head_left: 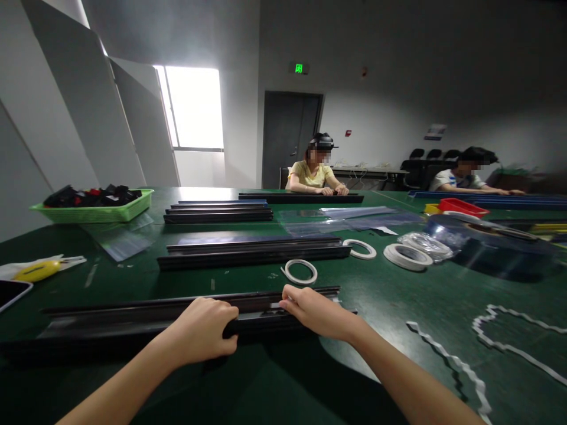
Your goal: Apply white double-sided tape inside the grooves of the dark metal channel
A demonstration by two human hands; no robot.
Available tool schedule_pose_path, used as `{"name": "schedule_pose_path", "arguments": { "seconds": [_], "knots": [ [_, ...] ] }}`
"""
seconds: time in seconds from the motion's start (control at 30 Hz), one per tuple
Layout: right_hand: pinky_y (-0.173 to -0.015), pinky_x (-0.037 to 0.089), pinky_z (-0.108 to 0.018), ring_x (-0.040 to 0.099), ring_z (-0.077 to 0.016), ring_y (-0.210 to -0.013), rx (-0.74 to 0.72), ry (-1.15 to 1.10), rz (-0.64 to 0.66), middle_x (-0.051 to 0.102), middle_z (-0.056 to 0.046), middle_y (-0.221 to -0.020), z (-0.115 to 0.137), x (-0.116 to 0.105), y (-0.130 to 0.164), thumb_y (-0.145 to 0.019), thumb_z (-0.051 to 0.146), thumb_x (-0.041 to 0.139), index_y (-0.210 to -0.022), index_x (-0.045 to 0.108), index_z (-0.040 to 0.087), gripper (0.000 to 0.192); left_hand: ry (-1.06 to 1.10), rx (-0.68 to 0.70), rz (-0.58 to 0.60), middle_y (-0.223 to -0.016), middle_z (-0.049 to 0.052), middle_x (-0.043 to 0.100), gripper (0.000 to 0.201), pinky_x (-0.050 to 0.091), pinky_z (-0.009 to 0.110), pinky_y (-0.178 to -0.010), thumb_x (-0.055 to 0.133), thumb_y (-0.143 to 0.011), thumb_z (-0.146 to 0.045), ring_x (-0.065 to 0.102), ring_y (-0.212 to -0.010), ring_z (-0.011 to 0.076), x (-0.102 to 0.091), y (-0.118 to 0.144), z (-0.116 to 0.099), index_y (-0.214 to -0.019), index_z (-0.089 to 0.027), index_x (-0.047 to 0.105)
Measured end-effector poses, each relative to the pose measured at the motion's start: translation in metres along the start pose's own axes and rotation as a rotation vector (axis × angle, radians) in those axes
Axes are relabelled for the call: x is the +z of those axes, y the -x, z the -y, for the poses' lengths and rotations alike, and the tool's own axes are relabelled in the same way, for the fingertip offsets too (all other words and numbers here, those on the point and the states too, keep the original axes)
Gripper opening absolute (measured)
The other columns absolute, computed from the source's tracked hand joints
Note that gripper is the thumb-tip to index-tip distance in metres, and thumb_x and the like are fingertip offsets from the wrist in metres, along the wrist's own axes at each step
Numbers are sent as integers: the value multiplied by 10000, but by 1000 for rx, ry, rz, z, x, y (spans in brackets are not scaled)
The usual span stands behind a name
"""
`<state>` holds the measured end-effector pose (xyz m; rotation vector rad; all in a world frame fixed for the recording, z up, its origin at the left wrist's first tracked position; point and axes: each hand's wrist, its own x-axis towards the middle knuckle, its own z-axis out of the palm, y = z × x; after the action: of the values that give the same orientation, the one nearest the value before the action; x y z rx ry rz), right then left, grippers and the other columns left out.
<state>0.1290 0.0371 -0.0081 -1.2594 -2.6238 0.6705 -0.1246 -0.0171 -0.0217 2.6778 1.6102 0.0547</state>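
Observation:
A long black rail (pixel 110 319) lies across the green table right in front of me. My left hand (pixel 204 329) is curled over its near edge, gripping it. My right hand (pixel 315 310) rests on the rail's right part, fingertips pinched at a thin white strip on its top face. A small roll of white tape (pixel 301 271) lies just beyond my right hand.
More black rails (pixel 252 252) lie further back. Tape rolls (pixel 406 256), a large clear film roll (pixel 487 245) and peeled white backing strips (pixel 447 360) are at the right. A green basket (pixel 95 211) and a yellow knife (pixel 38 271) sit left. Two people sit across the table.

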Motion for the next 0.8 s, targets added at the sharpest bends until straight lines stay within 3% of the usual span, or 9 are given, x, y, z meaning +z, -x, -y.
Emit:
{"name": "schedule_pose_path", "arguments": {
  "seconds": [0.3, 0.57, 0.8],
  "knots": [
    [-555, 290, -231, 522, -131, -632, -7, 11, -9, 601, -33, -754, -1, 2, -1, -940, 382, 334, -883, 530, 174, 292, 34, 92, -38, -862, 36, 678, 319, 442, 297, -667, 446, -848, -505, 632, -808, 217, 2, -4, -9, -857, -216, 581],
    [-586, 304, -233, 532, -135, -665, -10, 25, -13, 616, -39, -777, -4, 5, -2, -921, 273, 355, -901, 557, 169, 228, 35, 123, -42, -926, 28, 670, 235, 454, 293, -714, 442, -888, -429, 630, -869, 209, 7, -6, -8, -891, -222, 554],
    [-600, 323, -231, 549, -143, -688, -19, 10, -40, 628, -37, -787, 0, 2, -1, -933, 377, 361, -896, 550, 178, 277, 39, 106, -27, -916, 26, 667, 227, 455, 298, -705, 452, -884, -425, 633, -873, 216, 3, -5, -8, -892, -225, 559]
  ]
}}
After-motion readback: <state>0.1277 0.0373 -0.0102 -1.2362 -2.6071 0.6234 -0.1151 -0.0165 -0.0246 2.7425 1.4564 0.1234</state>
